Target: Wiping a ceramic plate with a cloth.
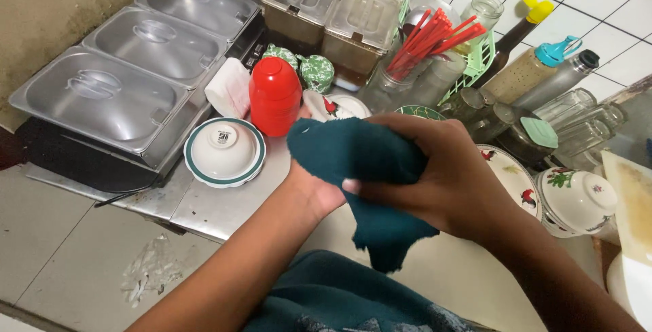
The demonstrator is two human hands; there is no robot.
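A dark teal cloth (360,162) is bunched between both my hands over the steel counter (210,203). My left hand (316,193) is mostly wrapped inside the cloth, only the wrist and heel showing. My right hand (435,176) clasps the cloth from the right, thumb across its front. A corner of the cloth hangs down below the hands. Just behind the cloth stands a red plastic container (274,95).
An upturned white bowl with a green rim (225,150) sits left of the hands. Steel lidded pans (102,97) fill the far left. Red chopsticks (428,40), glass jars (577,118), sauce bottles (536,67) and rooster-patterned dishes (574,199) crowd the back and right.
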